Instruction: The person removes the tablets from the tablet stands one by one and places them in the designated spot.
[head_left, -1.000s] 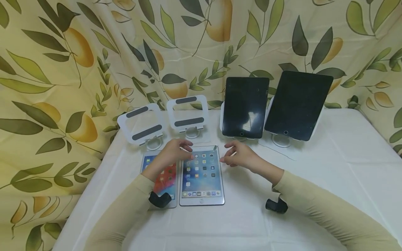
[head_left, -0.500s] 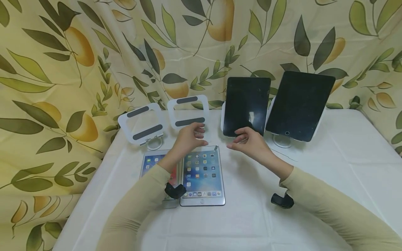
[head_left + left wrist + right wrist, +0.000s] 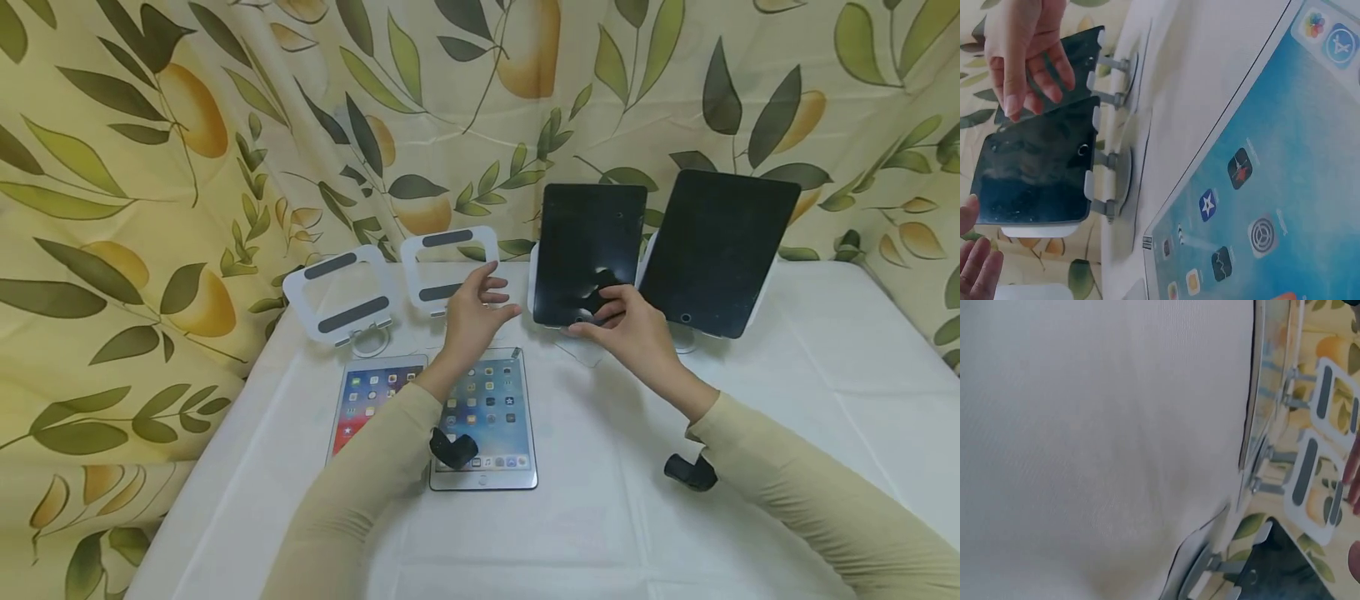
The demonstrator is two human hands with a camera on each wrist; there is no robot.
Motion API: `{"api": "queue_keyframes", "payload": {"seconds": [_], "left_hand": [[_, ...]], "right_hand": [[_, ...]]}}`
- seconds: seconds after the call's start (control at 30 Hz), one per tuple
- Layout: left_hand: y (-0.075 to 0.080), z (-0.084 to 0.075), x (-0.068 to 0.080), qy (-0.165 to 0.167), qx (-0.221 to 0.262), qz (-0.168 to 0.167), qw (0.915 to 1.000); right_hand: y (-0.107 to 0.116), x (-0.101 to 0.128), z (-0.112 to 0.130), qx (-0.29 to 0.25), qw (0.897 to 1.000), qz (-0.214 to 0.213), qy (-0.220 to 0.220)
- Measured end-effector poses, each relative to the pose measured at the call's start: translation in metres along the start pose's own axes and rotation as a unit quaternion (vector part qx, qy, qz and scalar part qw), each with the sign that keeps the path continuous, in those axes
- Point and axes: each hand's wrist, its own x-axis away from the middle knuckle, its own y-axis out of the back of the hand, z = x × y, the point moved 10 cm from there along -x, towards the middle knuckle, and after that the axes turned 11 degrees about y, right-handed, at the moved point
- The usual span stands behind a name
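My left hand (image 3: 476, 321) hovers over the top of a lit white tablet (image 3: 480, 479), fingers loosely bent and holding nothing. Behind it is a white tablet stand (image 3: 452, 293) with dark grip strips. In front of the lower right part of a smaller black-screened tablet (image 3: 588, 242) is my right hand (image 3: 637, 333), thumb and fingers apart; whether it touches the screen I cannot tell. That tablet leans on a stand, seen sideways in the left wrist view. Left of the lit tablet lies another lit tablet (image 3: 367, 400), partly covered by my left sleeve.
A larger black tablet (image 3: 716, 250) leans on its stand at the right. Another bare white stand (image 3: 341, 296) is at the far left. A patterned curtain (image 3: 480, 117) hangs behind the white-covered table (image 3: 585, 533). Black wrist cameras are strapped to both forearms.
Both hands have moved away from the lying tablets, up and to the right, towards the stands. The right hand now overlaps the smaller black tablet. The tablets and stands stay put.
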Motion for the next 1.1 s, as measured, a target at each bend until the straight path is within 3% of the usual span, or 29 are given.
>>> {"api": "queue_keyframes", "payload": {"seconds": [0.47,0.67,0.83,1.1], "left_hand": [[-0.032,0.023,-0.019,0.016,-0.007,0.029,0.9994],[-0.047,0.019,-0.029,0.001,-0.027,0.018,0.9995],[-0.053,0.009,-0.036,-0.007,-0.048,-0.002,0.9988],[-0.062,0.005,-0.046,0.027,-0.069,-0.013,0.9971]], "right_hand": [[0.025,-0.01,-0.033,0.059,0.995,-0.079,-0.016],[0.035,-0.019,-0.045,0.053,0.993,-0.101,-0.026],[0.035,-0.029,-0.048,0.062,0.993,-0.094,-0.036],[0.034,-0.043,-0.05,0.064,0.993,-0.086,-0.05]]}}
